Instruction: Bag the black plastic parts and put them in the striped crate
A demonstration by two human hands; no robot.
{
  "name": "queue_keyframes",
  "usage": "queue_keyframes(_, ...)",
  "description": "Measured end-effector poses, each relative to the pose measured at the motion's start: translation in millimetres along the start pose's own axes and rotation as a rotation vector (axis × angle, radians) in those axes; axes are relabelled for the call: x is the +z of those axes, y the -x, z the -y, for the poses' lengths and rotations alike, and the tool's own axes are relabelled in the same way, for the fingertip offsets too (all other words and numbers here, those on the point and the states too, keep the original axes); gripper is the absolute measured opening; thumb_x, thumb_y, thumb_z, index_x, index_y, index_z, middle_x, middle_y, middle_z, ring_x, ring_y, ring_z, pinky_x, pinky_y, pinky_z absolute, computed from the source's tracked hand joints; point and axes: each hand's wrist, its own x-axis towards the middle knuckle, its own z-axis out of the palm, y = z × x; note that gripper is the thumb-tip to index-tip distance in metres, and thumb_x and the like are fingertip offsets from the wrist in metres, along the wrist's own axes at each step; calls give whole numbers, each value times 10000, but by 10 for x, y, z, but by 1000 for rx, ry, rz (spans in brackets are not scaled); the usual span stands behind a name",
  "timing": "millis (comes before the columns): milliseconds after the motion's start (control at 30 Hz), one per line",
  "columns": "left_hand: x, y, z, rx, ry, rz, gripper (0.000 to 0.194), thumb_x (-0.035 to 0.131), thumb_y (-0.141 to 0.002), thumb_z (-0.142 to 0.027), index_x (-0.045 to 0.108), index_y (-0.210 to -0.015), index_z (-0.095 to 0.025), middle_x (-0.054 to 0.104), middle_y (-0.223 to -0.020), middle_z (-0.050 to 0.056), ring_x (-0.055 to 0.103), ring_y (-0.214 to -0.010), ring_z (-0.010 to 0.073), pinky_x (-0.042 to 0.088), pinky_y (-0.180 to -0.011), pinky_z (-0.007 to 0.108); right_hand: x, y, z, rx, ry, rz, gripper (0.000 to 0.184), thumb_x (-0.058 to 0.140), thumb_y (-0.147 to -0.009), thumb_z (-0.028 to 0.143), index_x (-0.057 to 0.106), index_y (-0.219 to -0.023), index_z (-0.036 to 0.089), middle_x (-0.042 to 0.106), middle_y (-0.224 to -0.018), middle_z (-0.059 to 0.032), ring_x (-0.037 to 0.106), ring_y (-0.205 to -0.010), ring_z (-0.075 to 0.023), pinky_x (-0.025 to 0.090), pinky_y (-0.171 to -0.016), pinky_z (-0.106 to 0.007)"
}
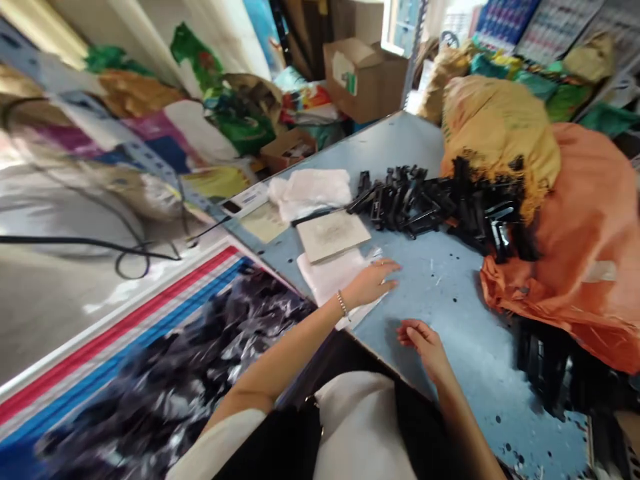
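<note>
My left hand [373,283], with a beaded bracelet at the wrist, reaches over white sheets [330,275] near the table's front edge. Its fingers are stretched out and apart, and nothing shows between them. Just behind it a flat beige block [333,235] rests partly on the white sheets. My right hand [423,340] hovers low over the bluish tabletop [465,327], palm turned inward. Its fingers are curled and pressed together, with nothing visible in them. Behind both hands lies a pile of black plastic parts [400,200].
Yellow [500,120] and orange sacks [590,233] stand on the right, with more black parts [555,367] below. A striped sack [125,333] of crumpled dark plastic is at the left. Folded white material [315,190] lies at the back. A cable [90,240] hangs left.
</note>
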Motion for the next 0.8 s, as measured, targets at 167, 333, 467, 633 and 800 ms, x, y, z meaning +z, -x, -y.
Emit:
queue_keyframes(167, -139, -1641, 274, -184, -339, -313, 474, 626, -874, -322, 556, -1283, -93, 520, -1357, 245, 422, -1341, 383, 316, -1145, 543, -342, 56, 11, -57, -52, -115, 436, 799, -714, 563, 750, -970, 214, 754, -902, -78, 687, -796, -226, 548, -775, -391)
queue_keyframes(333, 48, -2363, 277, -346, -428, -269, 652, 709, -771, -336, 491, -1300, -25, 393, -1477, 320, 363, -1363, 457, 300, -1115, 564, -484, 20, -37, -49, -115, -159, 433, 802, -701, 575, 748, -939, 217, 751, -871, -78, 689, -757, -228, 544, -735, -391)
queue_keyframes(467, 313, -2069, 188, -338, -411, -254, 551, 687, -677, -148, 549, -1202, -54, 361, -1534, 287, 302, -1438, 431, 256, -1165, 536, -497, -67, 25, -78, -116, -133, 437, 789, -713, 579, 735, -948, 214, 745, -879, -74, 681, -747, -217, 542, -730, -388)
queue_keyframes(633, 430, -1003, -104, -273, 149, -123, 565, 632, -732, -204, 482, -1274, -155, 654, -1241, 164, 624, -1160, 308, 489, -982, 463, -525, -185, 416, -248, 45, -150, 482, 691, -803, 610, 682, -1076, 212, 724, -968, -77, 665, -790, -213, 538, -781, -402)
queue_keyframes(800, 623, -48, -646, -257, 560, 56, 576, 705, -768, -406, 505, -1276, -225, 677, -1123, 69, 646, -863, 186, 539, -809, 338, -502, -267, 1009, -658, 458, -232, 448, 600, -868, 623, 646, -1113, 249, 652, -1091, -94, 597, -932, -241, 485, -901, -429)
